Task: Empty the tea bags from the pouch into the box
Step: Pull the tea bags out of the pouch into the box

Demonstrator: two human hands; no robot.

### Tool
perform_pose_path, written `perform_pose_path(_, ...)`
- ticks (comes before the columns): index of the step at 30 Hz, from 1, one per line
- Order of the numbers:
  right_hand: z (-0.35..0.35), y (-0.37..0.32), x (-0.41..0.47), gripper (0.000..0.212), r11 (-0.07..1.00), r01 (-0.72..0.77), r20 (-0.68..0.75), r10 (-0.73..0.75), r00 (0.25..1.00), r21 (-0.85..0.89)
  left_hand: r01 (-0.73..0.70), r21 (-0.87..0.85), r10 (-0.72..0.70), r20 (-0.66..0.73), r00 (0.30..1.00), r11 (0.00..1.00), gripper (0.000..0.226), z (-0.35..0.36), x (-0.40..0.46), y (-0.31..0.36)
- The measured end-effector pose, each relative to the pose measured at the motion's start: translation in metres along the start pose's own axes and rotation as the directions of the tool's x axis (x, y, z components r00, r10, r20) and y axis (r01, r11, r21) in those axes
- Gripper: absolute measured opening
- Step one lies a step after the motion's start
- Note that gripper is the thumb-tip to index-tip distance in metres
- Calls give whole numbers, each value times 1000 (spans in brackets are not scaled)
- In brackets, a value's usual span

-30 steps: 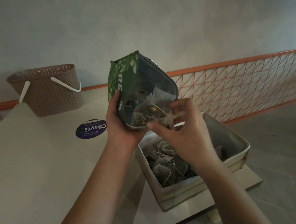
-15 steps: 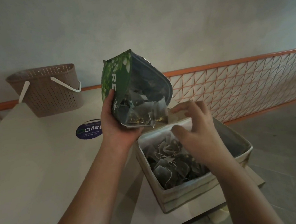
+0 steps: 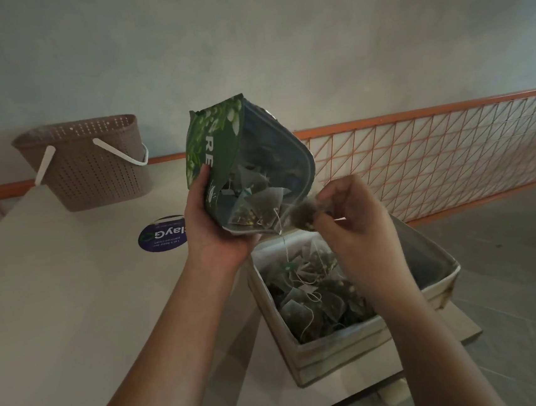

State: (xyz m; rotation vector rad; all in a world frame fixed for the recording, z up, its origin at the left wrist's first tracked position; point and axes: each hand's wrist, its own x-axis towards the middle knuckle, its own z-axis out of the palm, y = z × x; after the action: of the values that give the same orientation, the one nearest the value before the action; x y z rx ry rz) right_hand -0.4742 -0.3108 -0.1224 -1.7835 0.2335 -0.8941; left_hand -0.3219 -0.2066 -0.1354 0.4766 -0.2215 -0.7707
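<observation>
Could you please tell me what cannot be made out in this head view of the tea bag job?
- Blurred grey tea bag in the right hand: motion blur hides the pinch.
- Green foil pouch: its deep inside is too dark to count bags.
- Grey fabric-lined box: the right forearm covers part of its contents.
- Round blue sticker: the left hand hides its edge; small print is unreadable.

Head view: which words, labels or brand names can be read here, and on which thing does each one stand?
"RE": white letters on the green pouch; the rest is hidden.
"layG": upside-down on the round blue sticker on the table; its start is hidden.
Small line under it: too small to read.
</observation>
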Motion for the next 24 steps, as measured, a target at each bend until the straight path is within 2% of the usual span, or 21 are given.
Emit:
perform_pose_path(3,-4,-4,-2,26,996,20,0,-20,1000,81,-10,5,10,-9,1000,1000,58,3,0,-2)
perform_pose_path(7,-8,-9,-7,23,978,97,8,-100,995,183,2,16,-1,-25,1000,1000,60,4,1,-3)
perform_pose_path(11,-8,-11,-7,29,970,192,-121,-175,977,148,-9,9,9,-29,1000,1000,56,4,0,-4)
perform_pose_path(13,-9,-6,-4,31,986,155,-166,-145,976,53,-18,5,18,-23,1000,1000,56,4,-1,-4)
perform_pose_path(17,-1,4,-1,23,976,31,-126,-59,990,-216,0,-29,1,10,1000,1000,59,4,0,-3)
perform_pose_path(20,10,2,-4,20,935,102,-130,-154,980,-339,-15,3,15,2,1000,1000,60,8,-1,-5)
perform_pose_path(22,16,1,-3,31,890,160,-110,-227,968,-426,-31,36,31,-9,999,999,61,11,-3,-7)
perform_pose_path(24,21,3,-1,43,787,191,-59,-276,959,-587,-42,53,43,-28,999,998,61,12,-5,-8)
